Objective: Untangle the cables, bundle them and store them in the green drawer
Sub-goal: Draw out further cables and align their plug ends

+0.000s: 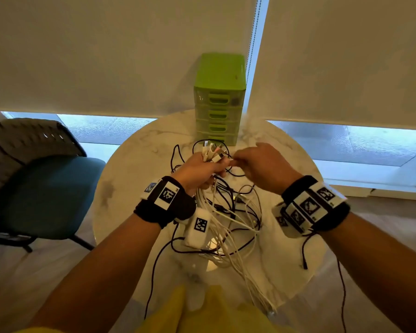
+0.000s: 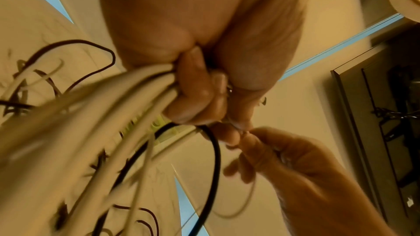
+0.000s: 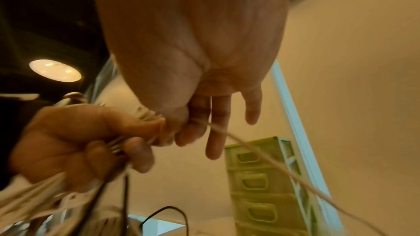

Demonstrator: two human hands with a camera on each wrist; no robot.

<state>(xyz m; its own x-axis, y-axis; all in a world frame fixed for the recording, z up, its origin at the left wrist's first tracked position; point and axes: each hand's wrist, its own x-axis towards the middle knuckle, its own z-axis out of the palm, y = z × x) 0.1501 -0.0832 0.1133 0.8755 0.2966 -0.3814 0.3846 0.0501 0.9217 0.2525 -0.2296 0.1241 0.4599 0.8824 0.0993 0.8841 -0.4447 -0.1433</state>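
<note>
A tangle of white and black cables (image 1: 228,212) lies on the round marble table (image 1: 135,164) and hangs over its near edge. My left hand (image 1: 197,170) grips a bunch of these cables (image 2: 95,100), with their plug ends (image 1: 213,152) sticking up past my fingers. My right hand (image 1: 257,162) meets it from the right and pinches one thin white cable (image 3: 272,164) between thumb and forefinger, the other fingers (image 3: 218,132) held straight. The green drawer unit (image 1: 220,97) stands behind the hands, all drawers shut.
A teal chair (image 1: 41,188) with a woven back stands left of the table. Window blinds hang behind the drawer unit, with a bead chain (image 1: 252,39) beside it. A white tagged block (image 1: 199,227) lies among the cables under my left wrist.
</note>
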